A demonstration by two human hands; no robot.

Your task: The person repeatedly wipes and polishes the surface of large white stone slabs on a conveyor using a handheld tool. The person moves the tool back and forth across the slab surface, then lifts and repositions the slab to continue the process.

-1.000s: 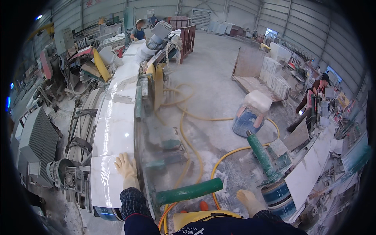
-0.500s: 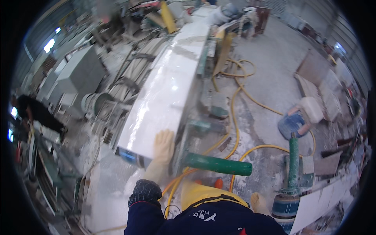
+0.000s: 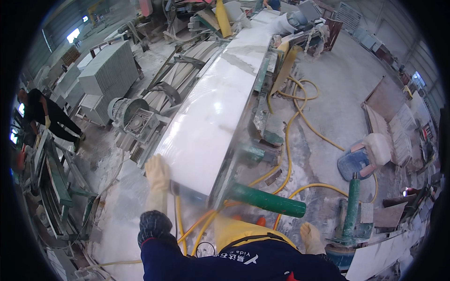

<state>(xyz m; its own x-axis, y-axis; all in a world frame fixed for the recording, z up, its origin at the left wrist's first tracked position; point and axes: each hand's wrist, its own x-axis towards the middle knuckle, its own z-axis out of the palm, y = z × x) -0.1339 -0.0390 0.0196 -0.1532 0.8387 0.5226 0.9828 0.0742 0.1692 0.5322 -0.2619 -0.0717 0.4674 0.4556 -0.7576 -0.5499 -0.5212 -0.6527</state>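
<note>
Touching the near left corner of the white slab [image 3: 201,136], the left hand [image 3: 157,173] wears a cream glove, its fingers outstretched and close together (whether any fingertip curls under the edge, I cannot tell). The slab lies on a long bench that runs from the near middle toward the far side, its shiny top catching the light. At the near right, the right hand [image 3: 312,238], also gloved, is well apart from the slab and nearest to an upright green post [image 3: 351,208]; how wide its fingers are, I cannot tell.

A thick green pipe [image 3: 267,200] points right from the slab's near end, just beyond the person's yellow apron [image 3: 241,229]. Farther right, a yellow hose [image 3: 289,157] winds over the floor toward a blue barrel [image 3: 351,164]. Left of the slab sits a dusty motor [image 3: 127,112], with a stack of panels [image 3: 108,70] beyond it. On the far left, another person [image 3: 54,114] in dark clothes (gloved too) leans over a green metal frame [image 3: 58,180].
</note>
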